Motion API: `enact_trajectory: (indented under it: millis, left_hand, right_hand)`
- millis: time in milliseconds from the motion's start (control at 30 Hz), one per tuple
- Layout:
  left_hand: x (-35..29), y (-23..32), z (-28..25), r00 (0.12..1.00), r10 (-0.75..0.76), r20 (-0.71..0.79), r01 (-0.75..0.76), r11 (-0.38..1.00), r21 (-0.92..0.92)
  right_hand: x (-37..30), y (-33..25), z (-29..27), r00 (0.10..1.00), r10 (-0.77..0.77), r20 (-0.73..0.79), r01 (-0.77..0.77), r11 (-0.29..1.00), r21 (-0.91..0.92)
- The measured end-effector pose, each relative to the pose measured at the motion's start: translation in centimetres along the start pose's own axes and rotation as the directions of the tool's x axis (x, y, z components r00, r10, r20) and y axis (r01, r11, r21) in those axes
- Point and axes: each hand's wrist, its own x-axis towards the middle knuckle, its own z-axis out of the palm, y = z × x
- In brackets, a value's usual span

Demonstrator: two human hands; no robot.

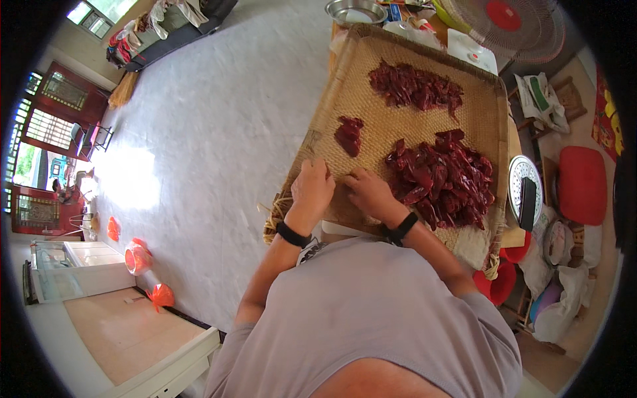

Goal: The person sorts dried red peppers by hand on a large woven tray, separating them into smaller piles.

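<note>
A large woven bamboo tray [325,116] lies in front of me with dark red dried chili peppers on it. The biggest chili pile [441,176] is at the right, a second pile [415,86] lies at the far side, and a small heap [349,135] sits left of centre. Over the tray's near left part, my left hand [314,189] is closed, with a small dark bit showing at its fingertips. Beside it my right hand [371,194] has its fingers curled in a pinch, left of the big pile. Whatever the fingers hold is too small to make out.
A metal basin [356,11] and an electric fan [504,23] stand beyond the tray. At the right are a round perforated metal lid [524,186], a red stool [582,184] and red buckets [497,282]. Grey floor [212,119] stretches to the left, with orange bags [138,257] near a cabinet.
</note>
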Motion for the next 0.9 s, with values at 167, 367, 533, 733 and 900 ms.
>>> enact_trajectory:
  millis: [167, 367, 533, 733, 900]
  left_hand:
    - [-0.6, 0.1, 0.0, 0.999, 0.036, -0.013, -0.036, 0.999, -0.017]
    - [-0.8, 2.7, 2.6, 0.993, 0.114, 0.02, -0.111, 0.988, -0.104]
    - [-0.7, 2.8, 5.7, 0.936, 0.326, 0.134, -0.267, 0.904, -0.333]
    - [-0.4, 0.4, 6.5, 0.872, 0.369, 0.32, -0.147, 0.823, -0.548]
    - [-0.1, -2.1, 5.6, 0.934, 0.045, 0.354, 0.229, 0.687, -0.69]
  right_hand:
    - [0.0, 2.0, 1.1, 0.999, -0.035, 0.042, 0.035, 0.999, -0.002]
    - [-3.2, 4.2, -4.8, 0.983, -0.012, -0.185, 0.012, 1.0, 0.003]
    - [-5.4, 3.6, -10.3, 0.95, 0.192, -0.248, -0.223, 0.969, -0.105]
    - [-5.1, 5.3, -11.4, 0.898, 0.36, -0.253, -0.396, 0.913, -0.103]
    - [1.1, 2.0, -8.1, 0.963, 0.266, -0.032, -0.263, 0.961, 0.08]
